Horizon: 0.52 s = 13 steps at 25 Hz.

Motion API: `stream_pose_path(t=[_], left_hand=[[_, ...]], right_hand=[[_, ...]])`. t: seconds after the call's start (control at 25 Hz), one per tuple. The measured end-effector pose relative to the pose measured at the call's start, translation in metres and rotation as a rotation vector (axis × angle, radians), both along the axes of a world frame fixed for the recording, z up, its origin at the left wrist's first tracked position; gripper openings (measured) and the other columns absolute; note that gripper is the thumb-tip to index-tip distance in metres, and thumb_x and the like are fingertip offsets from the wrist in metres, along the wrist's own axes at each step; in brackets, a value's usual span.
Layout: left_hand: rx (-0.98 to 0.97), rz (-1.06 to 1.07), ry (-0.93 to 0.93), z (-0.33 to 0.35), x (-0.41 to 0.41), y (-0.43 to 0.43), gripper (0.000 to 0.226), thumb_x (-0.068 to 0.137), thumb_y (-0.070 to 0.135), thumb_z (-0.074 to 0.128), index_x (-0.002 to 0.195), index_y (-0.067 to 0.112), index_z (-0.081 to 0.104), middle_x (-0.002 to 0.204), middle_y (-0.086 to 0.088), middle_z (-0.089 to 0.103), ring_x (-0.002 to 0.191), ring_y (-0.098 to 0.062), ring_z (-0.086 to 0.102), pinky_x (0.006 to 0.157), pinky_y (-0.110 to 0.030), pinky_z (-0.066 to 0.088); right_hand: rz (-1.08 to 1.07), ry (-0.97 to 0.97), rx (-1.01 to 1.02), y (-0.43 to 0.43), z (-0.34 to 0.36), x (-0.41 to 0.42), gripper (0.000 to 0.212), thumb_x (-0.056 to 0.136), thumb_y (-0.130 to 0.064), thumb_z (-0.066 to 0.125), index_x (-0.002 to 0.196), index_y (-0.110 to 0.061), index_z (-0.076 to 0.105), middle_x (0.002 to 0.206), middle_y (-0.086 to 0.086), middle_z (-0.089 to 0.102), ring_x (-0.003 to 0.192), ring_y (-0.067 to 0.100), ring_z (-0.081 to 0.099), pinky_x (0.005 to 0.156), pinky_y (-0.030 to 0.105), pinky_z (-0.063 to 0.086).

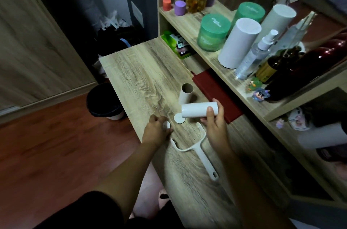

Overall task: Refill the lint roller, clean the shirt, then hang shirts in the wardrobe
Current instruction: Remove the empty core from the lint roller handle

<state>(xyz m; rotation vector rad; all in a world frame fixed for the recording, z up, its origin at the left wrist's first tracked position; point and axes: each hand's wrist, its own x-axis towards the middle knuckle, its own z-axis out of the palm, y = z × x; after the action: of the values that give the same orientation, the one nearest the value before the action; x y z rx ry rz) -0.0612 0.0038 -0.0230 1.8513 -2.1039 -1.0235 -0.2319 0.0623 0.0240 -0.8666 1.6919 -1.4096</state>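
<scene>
left hand (156, 132) — fingers curled, pinching white cap (167, 125) | right hand (214, 122) — fingers wrapped round refill roll (197, 110)

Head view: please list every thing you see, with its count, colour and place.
table: 1, light wood, centre
roll: 1, white, in right hand
core: 1, brown, upright on table
cap: 2, white, one on table, one in left hand
handle: 1, white, flat on table
book: 1, dark red, under shelf edge
jar: 1, green, shelf, mirrored behind
bin: 1, black, floor
left hand: 1, pinches cap
right hand: 1, grips roll
</scene>
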Motion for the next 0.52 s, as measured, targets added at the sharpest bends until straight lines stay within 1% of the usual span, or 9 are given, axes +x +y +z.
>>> stream_pose_path(t=[0.08,0.16,0.24,0.28,0.32,0.36,0.4,0.48,0.52], left_hand=[[0.009,-0.007,0.028,-0.001,0.004,0.002,0.053,0.078,0.032,0.071,0.126,0.019,0.052,0.121,-0.013,0.043,0.105,-0.032,0.055,0.091,-0.034,0.043],[0.0,0.048,0.1,0.0,0.009,0.004,0.057,0.078,0.035,0.071,0.127,0.017,0.049,0.12,-0.013,0.044,0.104,-0.031,0.054,0.089,-0.034,0.043],[-0.1,0.169,0.191,0.006,0.015,0.0,0.049,0.083,0.032,0.066,0.124,0.01,0.051,0.117,-0.015,0.05,0.101,-0.029,0.056,0.084,-0.03,0.042],[-0.169,0.234,0.238,0.01,0.018,-0.006,0.041,0.086,0.029,0.063,0.12,0.007,0.054,0.113,-0.016,0.055,0.097,-0.029,0.058,0.081,-0.027,0.041],[-0.23,0.291,0.282,0.014,0.023,-0.013,0.035,0.088,0.025,0.06,0.116,0.005,0.056,0.109,-0.016,0.058,0.092,-0.027,0.06,0.077,-0.024,0.041],[-0.27,0.342,0.317,0.018,0.028,-0.022,0.03,0.089,0.021,0.058,0.113,0.003,0.058,0.105,-0.016,0.061,0.087,-0.024,0.061,0.073,-0.019,0.038],[-0.308,0.398,0.336,0.023,0.036,-0.032,0.027,0.09,0.019,0.057,0.111,0.002,0.059,0.102,-0.017,0.064,0.082,-0.021,0.061,0.07,-0.016,0.036],[-0.343,0.489,0.352,0.029,0.056,-0.053,0.024,0.09,0.015,0.054,0.108,0.001,0.061,0.1,-0.018,0.066,0.081,-0.02,0.059,0.067,-0.015,0.033],[-0.335,0.535,0.356,0.03,0.07,-0.065,0.024,0.09,0.014,0.053,0.108,0.001,0.061,0.101,-0.018,0.067,0.084,-0.021,0.06,0.068,-0.016,0.033]], right_hand=[[-0.018,-0.028,-0.001,0.0,0.003,0.002,0.042,0.098,-0.028,0.037,0.139,-0.022,0.032,0.131,0.006,0.045,0.112,0.022,0.057,0.078,0.016,0.054],[-0.063,-0.055,-0.019,0.0,0.007,0.005,0.042,0.097,-0.027,0.038,0.139,-0.02,0.032,0.126,0.002,0.048,0.105,0.013,0.059,0.077,0.015,0.054],[-0.12,-0.074,-0.065,-0.005,0.012,0.012,0.038,0.097,-0.022,0.04,0.134,-0.015,0.037,0.114,-0.006,0.052,0.093,0.002,0.062,0.074,0.015,0.053],[-0.136,-0.097,-0.097,-0.009,0.015,0.018,0.033,0.097,-0.019,0.041,0.129,-0.013,0.04,0.109,-0.009,0.053,0.089,-0.002,0.063,0.072,0.015,0.053],[-0.137,-0.123,-0.133,-0.014,0.018,0.026,0.025,0.096,-0.016,0.043,0.121,-0.014,0.042,0.105,-0.009,0.053,0.087,-0.005,0.063,0.07,0.014,0.053],[-0.119,-0.151,-0.158,-0.018,0.02,0.036,0.017,0.095,-0.013,0.044,0.111,-0.018,0.044,0.104,-0.008,0.054,0.087,-0.006,0.063,0.069,0.015,0.052],[-0.094,-0.171,-0.17,-0.023,0.02,0.05,0.015,0.094,-0.012,0.047,0.104,-0.023,0.044,0.104,-0.008,0.054,0.087,-0.005,0.064,0.07,0.016,0.052],[-0.037,-0.193,-0.166,-0.032,0.021,0.078,0.02,0.091,-0.011,0.052,0.098,-0.027,0.043,0.102,-0.008,0.056,0.086,-0.001,0.064,0.074,0.02,0.052],[-0.003,-0.197,-0.163,-0.039,0.02,0.096,0.023,0.089,-0.011,0.055,0.098,-0.027,0.042,0.101,-0.007,0.057,0.084,0.0,0.064,0.074,0.02,0.051]])
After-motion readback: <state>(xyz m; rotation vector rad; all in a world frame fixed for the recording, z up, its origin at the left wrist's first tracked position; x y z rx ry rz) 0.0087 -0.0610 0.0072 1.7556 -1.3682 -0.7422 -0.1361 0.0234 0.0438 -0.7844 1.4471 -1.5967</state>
